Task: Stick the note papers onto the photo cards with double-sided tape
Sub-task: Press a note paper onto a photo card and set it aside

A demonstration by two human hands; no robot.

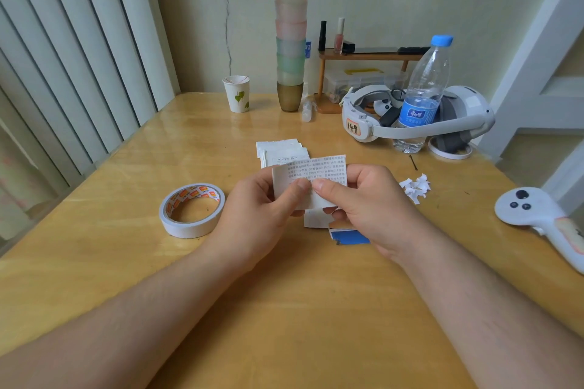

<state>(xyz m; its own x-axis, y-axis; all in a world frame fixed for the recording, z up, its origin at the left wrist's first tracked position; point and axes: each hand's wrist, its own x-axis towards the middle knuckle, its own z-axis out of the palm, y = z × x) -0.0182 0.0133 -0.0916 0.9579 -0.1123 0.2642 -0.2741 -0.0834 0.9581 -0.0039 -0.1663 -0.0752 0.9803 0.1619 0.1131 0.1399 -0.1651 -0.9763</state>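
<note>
Both hands hold one printed note paper upright above the table's middle. My left hand grips its left edge with the thumb on the front. My right hand pinches its lower middle, thumb tip against the left thumb. Under my right hand lie photo cards, one with a blue face, partly hidden. A pile of more note papers lies just behind the held one. The roll of double-sided tape lies flat to the left of my left hand.
Torn white backing scraps lie right of my hands. Behind stand a water bottle, a VR headset, a tall stack of cups, a paper cup and a small shelf. A white controller lies at the right edge.
</note>
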